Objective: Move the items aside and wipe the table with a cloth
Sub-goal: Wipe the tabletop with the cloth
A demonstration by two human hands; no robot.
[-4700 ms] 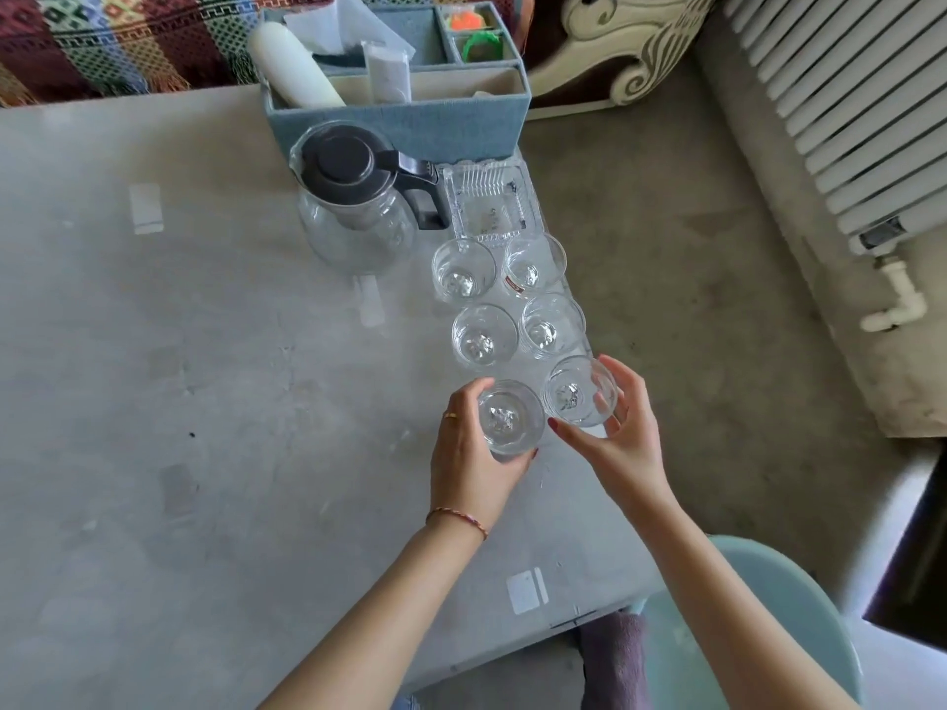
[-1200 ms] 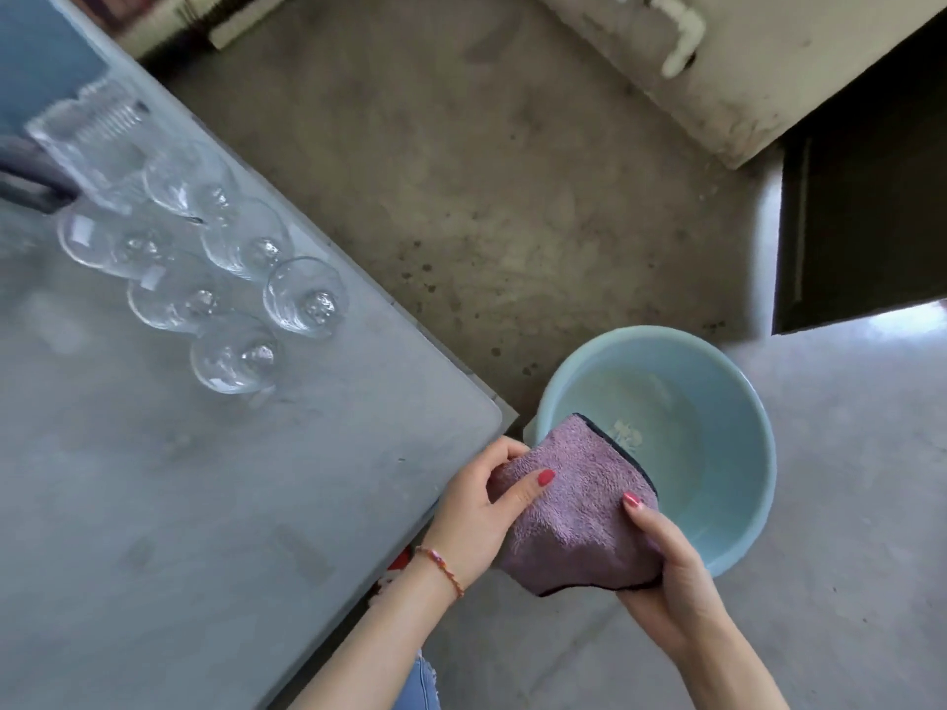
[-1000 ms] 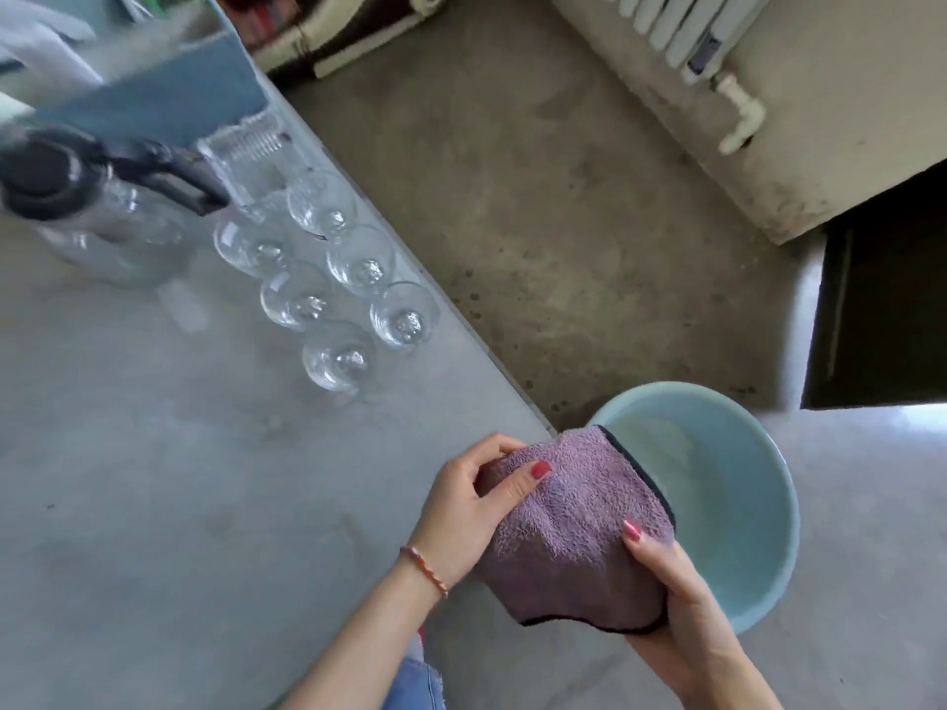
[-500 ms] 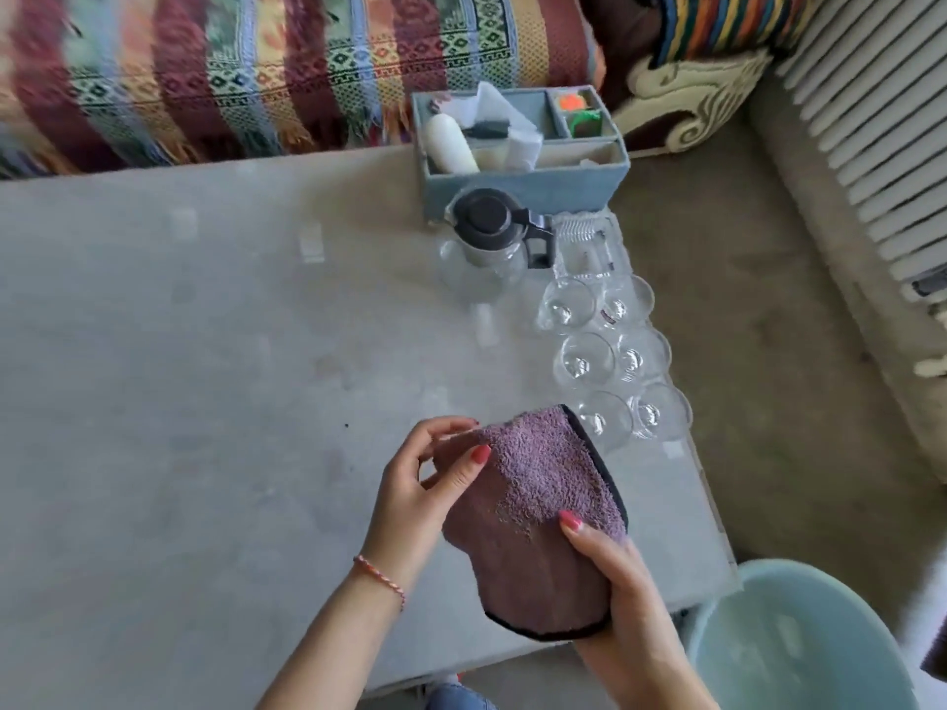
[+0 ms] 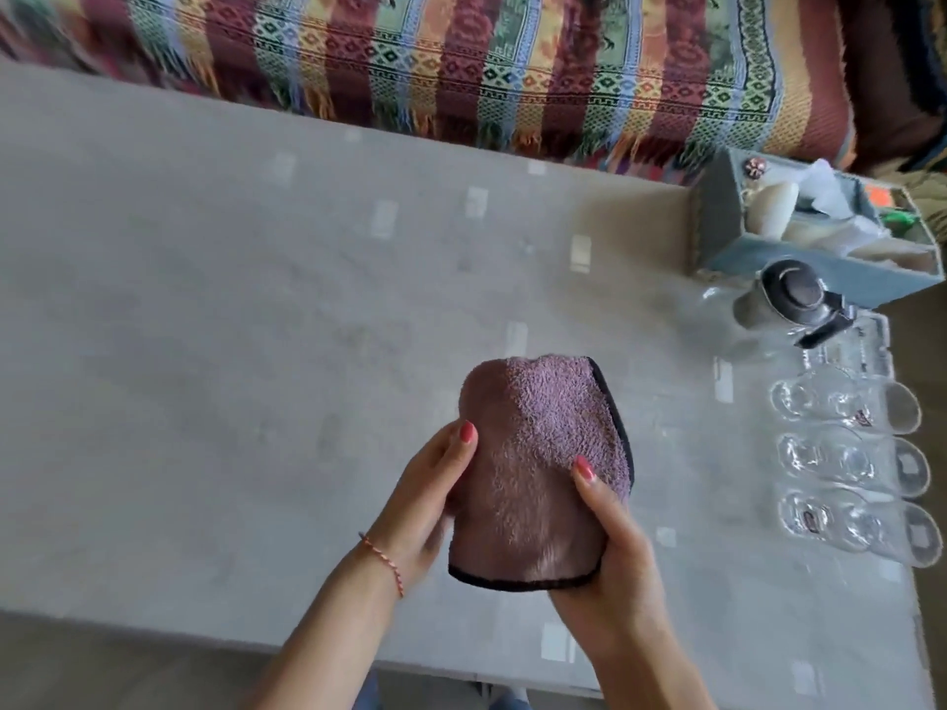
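Purple terry cloth (image 5: 538,463) sat folded above the counter (image 5: 230,351), w/ left hand (image 5: 425,509) and right hand (image 5: 615,550) each pinching a side, thumbs on top. Best to lay it flat left of the grip, then sweep evenly. Right of the grip: approx. six glasses (image 5: 840,453), one kettle (image 5: 784,310), one organizer box (image 5: 809,233).

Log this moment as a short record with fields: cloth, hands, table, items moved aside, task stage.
cloth: purple terry cloth with dark edging, held up over the table, not yet laid flat
left hand: grips the cloth's left side
right hand: grips the cloth's lower right
table: grey stone-look tabletop
items aside: six clear drinking glasses, glass jug with black lid, blue-grey organiser box, all at the right end
stage: items moved; wiping not begun
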